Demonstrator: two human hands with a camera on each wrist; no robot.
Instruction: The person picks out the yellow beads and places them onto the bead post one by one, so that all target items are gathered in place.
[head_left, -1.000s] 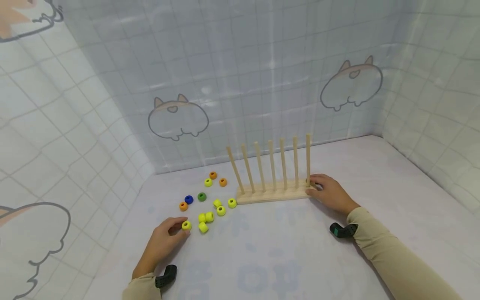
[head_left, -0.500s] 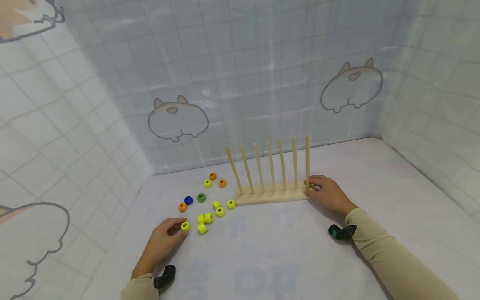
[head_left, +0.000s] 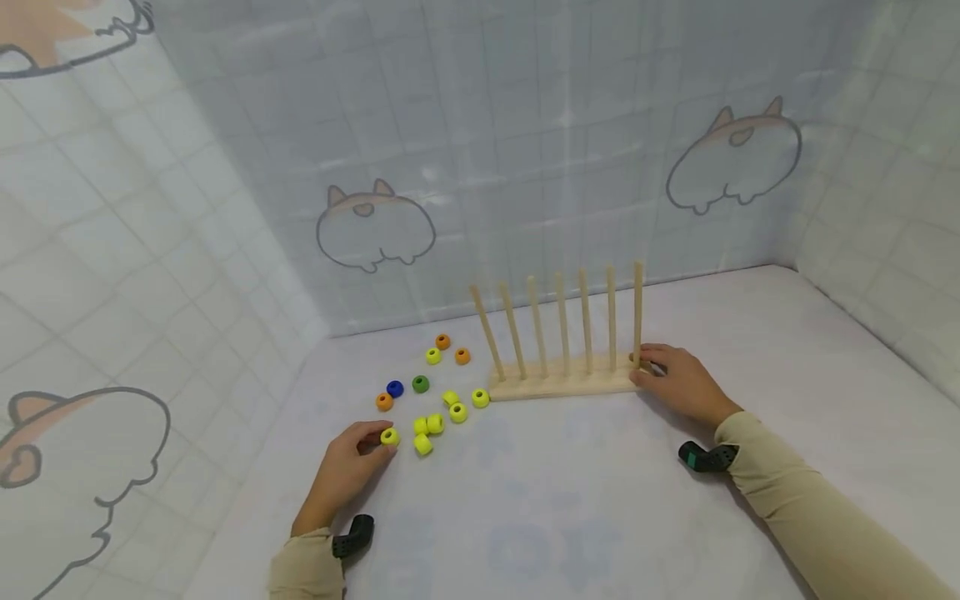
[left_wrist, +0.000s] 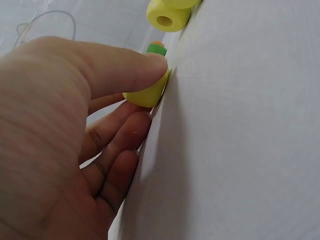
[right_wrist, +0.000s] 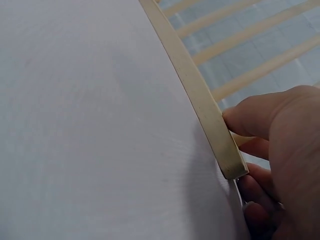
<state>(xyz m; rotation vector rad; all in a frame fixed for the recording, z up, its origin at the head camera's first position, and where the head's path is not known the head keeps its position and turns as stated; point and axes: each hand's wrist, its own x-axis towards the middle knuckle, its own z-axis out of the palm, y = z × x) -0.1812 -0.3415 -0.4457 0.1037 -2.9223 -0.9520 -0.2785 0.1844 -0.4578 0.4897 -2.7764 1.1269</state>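
On the left of the head view, my left hand (head_left: 347, 468) pinches a yellow bead (head_left: 390, 442) between thumb and fingers, low at the table. Its thumb (left_wrist: 135, 72) covers much of that bead in the left wrist view. Several other yellow beads (head_left: 423, 445) lie just to the right of it. My right hand (head_left: 686, 387) grips the right end of a wooden peg rack (head_left: 558, 387), whose row of several upright pegs stands on a long flat base. In the right wrist view the thumb (right_wrist: 250, 114) rests on the base's edge beside the end peg.
Behind the left hand lie orange beads (head_left: 384, 402), a blue bead (head_left: 395, 389), a green bead (head_left: 421, 384) and another yellow bead (head_left: 433, 357). A tiled-pattern sheet (head_left: 525, 150) with cartoon animals rises behind the white tabletop (head_left: 600, 500).
The head view has shifted, so the whole scene sits a little farther right and higher. Both hands keep their places at the yellow bead and the rack.
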